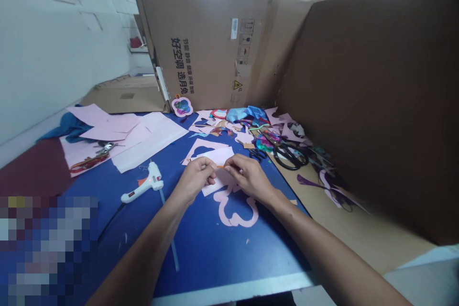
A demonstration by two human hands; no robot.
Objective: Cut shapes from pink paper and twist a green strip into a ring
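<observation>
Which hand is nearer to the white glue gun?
Left. The left hand is beside the white hot glue gun, not touching it; the right hand is farther away, past the left hand.

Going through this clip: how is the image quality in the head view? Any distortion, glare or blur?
Head view: wide-angle distortion bends the cardboard panel and blue tabletop; lighting is soft, with faint shadows and no harsh glare; the left hand and right hand look fairly sharp; a pixelated block covers the lower left.

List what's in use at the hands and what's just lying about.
In use: left hand, right hand, orange strip, pink paper.
Lying about: glue gun, scissors, blue cloth, pink cutout, cardboard.
</observation>
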